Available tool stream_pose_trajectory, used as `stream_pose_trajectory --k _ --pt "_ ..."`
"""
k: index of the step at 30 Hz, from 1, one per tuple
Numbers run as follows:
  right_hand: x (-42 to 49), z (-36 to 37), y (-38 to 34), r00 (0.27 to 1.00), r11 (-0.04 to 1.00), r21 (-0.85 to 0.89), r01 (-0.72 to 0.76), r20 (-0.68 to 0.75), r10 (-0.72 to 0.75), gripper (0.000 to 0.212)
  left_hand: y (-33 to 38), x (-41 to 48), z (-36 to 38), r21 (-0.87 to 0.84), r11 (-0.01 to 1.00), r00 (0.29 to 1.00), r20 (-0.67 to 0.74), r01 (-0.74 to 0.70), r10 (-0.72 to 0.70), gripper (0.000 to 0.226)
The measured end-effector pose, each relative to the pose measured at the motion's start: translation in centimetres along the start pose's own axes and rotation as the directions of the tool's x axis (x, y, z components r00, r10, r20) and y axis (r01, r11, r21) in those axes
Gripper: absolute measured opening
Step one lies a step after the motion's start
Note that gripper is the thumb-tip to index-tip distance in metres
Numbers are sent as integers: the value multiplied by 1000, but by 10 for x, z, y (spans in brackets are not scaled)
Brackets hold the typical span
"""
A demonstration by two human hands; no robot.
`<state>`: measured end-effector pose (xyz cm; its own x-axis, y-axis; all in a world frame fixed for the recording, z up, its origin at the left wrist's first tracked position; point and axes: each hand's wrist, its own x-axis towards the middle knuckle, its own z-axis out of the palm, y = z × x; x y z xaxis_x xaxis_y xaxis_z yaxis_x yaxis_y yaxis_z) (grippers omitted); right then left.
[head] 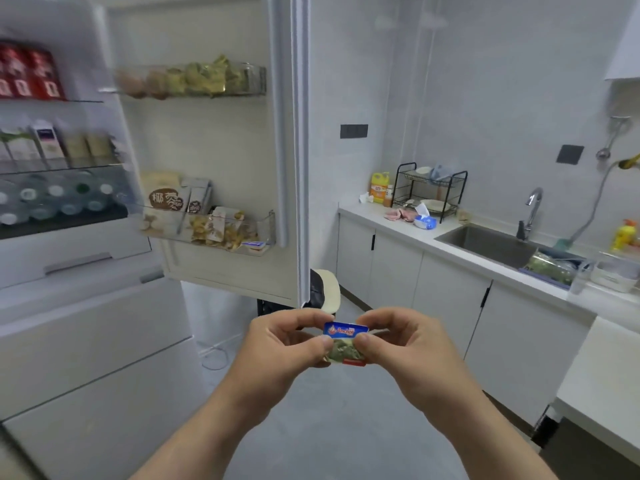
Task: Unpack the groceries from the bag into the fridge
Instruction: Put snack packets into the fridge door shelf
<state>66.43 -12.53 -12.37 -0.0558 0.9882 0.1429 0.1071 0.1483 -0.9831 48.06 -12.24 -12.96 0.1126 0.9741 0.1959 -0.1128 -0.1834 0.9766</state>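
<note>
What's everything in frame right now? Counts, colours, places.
butter portion: 1, blue label, held in front of the open fridge
fridge door: 1, white, open
upper door bin: 1, clear, green-gold packets inside
lower door bin: 1, clear, beige packets inside
red cartons: count unclear, top shelf
dish rack: 1, black, counter
yellow bottle: 1, beside the rack
sink: 1, steel, counter
left hand: pinches the portion's left side
right hand: pinches its right side

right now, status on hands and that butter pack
Left hand, right hand both pinching butter pack. Fridge door open, lower door bin partly full. Nothing in the way.
</note>
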Motion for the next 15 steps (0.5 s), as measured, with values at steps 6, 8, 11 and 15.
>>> stream_pose_trajectory --k 6,8,11,15 --pt "44 51 -11 999 996 -83 30 13 -29 9 9 29 -57 -13 999 999 -9 -52 52 20" --pt "59 68 -16 999 995 -89 34 10 -34 9 12 41 -77 -11 998 998 -5 -59 59 19" --pt "82 92 -20 999 993 -108 42 -7 -43 9 13 64 -106 -7 998 998 -2 -66 66 23" --pt "118 122 -24 998 987 -151 44 -42 -51 9 15 103 -139 32 996 997 29 -79 78 19"
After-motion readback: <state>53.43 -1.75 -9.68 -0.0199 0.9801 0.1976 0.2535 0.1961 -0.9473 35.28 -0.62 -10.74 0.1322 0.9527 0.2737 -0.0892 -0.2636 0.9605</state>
